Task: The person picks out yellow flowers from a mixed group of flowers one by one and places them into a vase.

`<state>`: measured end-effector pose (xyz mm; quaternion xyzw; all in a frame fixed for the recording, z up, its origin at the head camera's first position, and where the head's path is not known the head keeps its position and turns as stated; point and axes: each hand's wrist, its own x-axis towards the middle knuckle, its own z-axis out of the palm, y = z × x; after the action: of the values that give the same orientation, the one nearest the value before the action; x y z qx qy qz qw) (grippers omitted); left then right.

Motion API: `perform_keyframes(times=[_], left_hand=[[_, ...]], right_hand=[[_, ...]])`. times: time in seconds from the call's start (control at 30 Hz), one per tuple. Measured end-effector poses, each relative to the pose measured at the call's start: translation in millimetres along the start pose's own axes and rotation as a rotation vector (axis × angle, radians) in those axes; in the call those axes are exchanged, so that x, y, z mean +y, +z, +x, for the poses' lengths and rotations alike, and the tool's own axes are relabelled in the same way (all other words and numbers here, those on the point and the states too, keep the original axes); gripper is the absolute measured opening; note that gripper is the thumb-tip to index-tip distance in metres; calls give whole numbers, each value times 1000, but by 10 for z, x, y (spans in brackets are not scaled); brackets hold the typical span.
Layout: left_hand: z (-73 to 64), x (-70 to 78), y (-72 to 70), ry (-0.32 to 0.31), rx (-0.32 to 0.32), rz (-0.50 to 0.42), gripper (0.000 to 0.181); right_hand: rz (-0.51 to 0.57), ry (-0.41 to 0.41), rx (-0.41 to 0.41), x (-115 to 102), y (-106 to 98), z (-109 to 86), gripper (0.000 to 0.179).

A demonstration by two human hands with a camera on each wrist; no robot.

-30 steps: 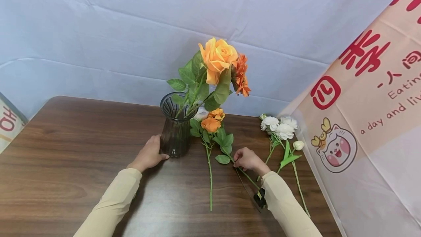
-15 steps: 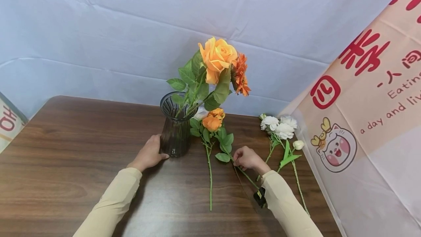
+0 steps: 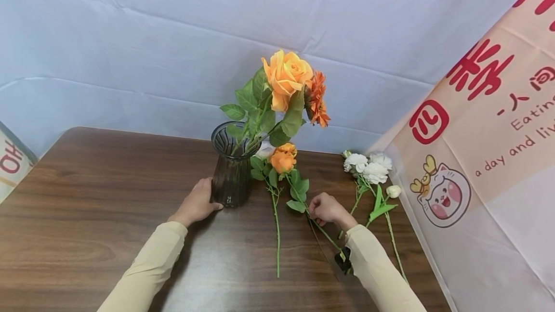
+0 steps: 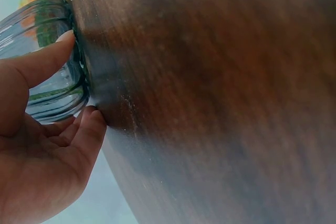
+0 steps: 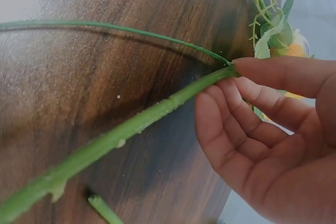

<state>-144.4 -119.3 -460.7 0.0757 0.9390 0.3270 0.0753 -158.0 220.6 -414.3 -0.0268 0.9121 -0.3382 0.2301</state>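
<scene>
A dark glass vase (image 3: 231,179) stands on the table, holding a large yellow-orange rose (image 3: 288,73) and a darker orange flower (image 3: 318,97). My left hand (image 3: 197,202) grips the vase low at its base, thumb on the near side, fingers on the far side. My right hand (image 3: 328,210) pinches the stem of a smaller orange rose (image 3: 283,162), just below its leaves (image 3: 299,194). In the right wrist view that green stem (image 5: 126,127) runs from the fingertips to the lower left. A thin green strand (image 5: 142,33) also reaches the thumb tip.
Another green stem (image 3: 277,244) lies left of the pinched one. White flowers (image 3: 373,170) and a white tulip (image 3: 393,191) lie at the table's right, by a printed banner (image 3: 481,124). My right wrist wears a small black device (image 3: 343,260). White cloth (image 3: 151,52) hangs behind the table.
The smaller orange rose and its leaves have shifted slightly right as the pinched stem moves a little. The left hand and vase stay where they were.
</scene>
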Motion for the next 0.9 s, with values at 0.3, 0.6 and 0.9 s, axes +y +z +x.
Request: perform_keyframes(times=[0.3,0.6,0.9], left_hand=[[1,-2,1,-5,4,-2,75],[7,-13,5,-8,3,-4,74],[7,-20,4,5,13,-7,73]], right_hand=[[-23,21,2,18,17,2,20],[-14,17,-5,28,25,12,19],[13,12,-22,35,18,8,18]])
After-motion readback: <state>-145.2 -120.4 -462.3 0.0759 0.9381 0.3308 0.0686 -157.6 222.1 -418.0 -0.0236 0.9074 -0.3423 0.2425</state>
